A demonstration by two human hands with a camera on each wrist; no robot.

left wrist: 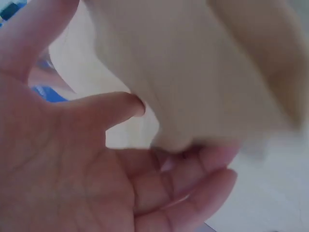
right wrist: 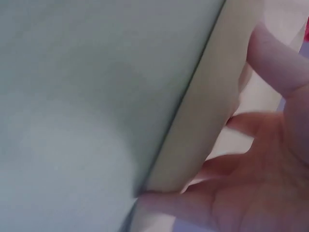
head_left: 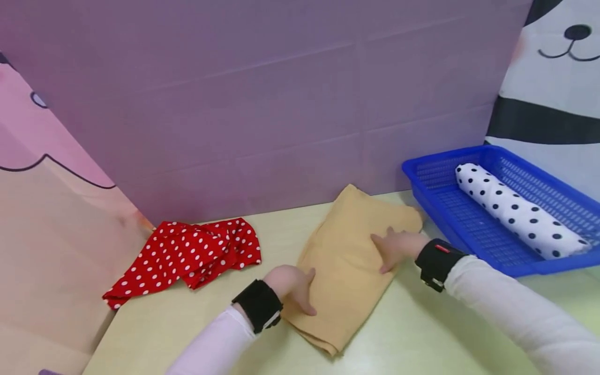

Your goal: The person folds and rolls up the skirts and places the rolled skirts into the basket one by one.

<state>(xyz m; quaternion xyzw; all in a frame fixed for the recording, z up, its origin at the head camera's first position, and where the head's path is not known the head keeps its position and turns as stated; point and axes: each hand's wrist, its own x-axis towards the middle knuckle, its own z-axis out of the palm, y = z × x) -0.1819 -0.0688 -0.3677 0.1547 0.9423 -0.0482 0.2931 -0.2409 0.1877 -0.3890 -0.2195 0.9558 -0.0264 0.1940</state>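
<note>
Viewed from my remote station, a folded yellow cloth (head_left: 347, 260) lies on the table (head_left: 211, 328), its left edge touched by the left hand (head_left: 291, 284) and its right by the right hand (head_left: 398, 247), the fingers of each spread apart. I see 1 crumpled red dotted cloth (head_left: 197, 252) at left and, at right, a blue basket (head_left: 478, 224) holding 1 rolled white cloth with black dots (head_left: 520, 212).

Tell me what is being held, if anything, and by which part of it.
The left hand touches the folded yellowish-tan cloth at its left edge, the right hand at its right edge; whether either pinches it cannot be told.
</note>
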